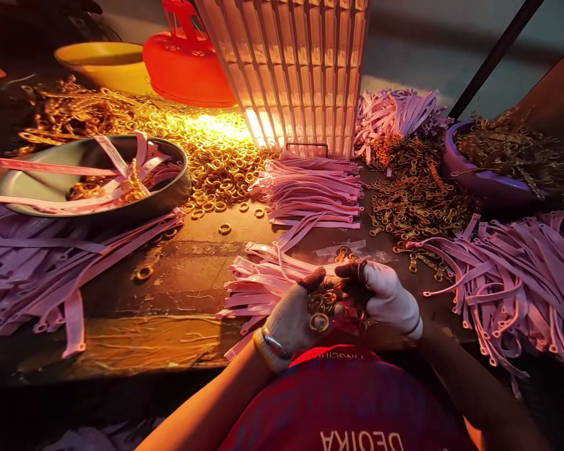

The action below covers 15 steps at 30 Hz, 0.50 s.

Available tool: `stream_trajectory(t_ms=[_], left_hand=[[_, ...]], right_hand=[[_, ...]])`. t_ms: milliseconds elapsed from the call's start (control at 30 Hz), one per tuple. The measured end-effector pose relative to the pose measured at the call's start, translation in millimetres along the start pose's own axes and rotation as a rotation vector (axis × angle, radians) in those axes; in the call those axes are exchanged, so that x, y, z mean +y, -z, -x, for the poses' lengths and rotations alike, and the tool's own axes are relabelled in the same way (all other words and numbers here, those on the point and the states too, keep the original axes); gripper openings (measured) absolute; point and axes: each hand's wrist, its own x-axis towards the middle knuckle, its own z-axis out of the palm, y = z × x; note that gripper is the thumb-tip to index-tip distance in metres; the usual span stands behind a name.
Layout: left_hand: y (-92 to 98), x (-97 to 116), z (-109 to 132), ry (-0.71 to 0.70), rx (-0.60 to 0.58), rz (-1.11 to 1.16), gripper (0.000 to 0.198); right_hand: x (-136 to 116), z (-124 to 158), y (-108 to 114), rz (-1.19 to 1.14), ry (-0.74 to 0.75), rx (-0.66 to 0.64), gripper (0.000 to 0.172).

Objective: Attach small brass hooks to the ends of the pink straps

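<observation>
Low over the table's front edge, my left hand [294, 322], in a pale knitted glove with darkened fingertips, is cupped around several gold metal rings [319, 321]. Beside it my right hand [388, 297], also gloved, has its dark fingertips curled in towards the rings; what they pinch, if anything, is hidden. A bundle of pink straps [258, 282] with looped ends lies just behind and left of my left hand. A few gold clasps [343, 254] lie on the table behind my fingers. Farther back is a neat stack of pink straps [310, 191].
Loose gold rings [220, 169] heap under the lamplight. A dark oval basin [178, 181] holds straps and metal pieces. More straps lie left [32, 269] and right [517, 282]. Clasps [408, 194] spread before a purple basin [479, 169]. A ribbed plastic panel [291, 69] stands behind.
</observation>
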Motion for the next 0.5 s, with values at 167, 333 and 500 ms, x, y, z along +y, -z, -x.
stream_trajectory(t_ms=[167, 333, 500], left_hand=[[6.8, -6.5, 3.0, 0.006, 0.102, -0.127, 0.017], [4.3, -10.6, 3.0, -0.067, 0.073, -0.266, 0.016], [6.7, -11.6, 4.1, -0.09, -0.043, -0.3, 0.012]], right_hand=[[0.1, 0.6, 1.9, -0.16, -0.017, 0.028, 0.021], [-7.5, 2.7, 3.2, 0.107, 0.043, -0.005, 0.012], [-27.0, 11.0, 5.4, 0.328, 0.016, -0.083, 0.007]])
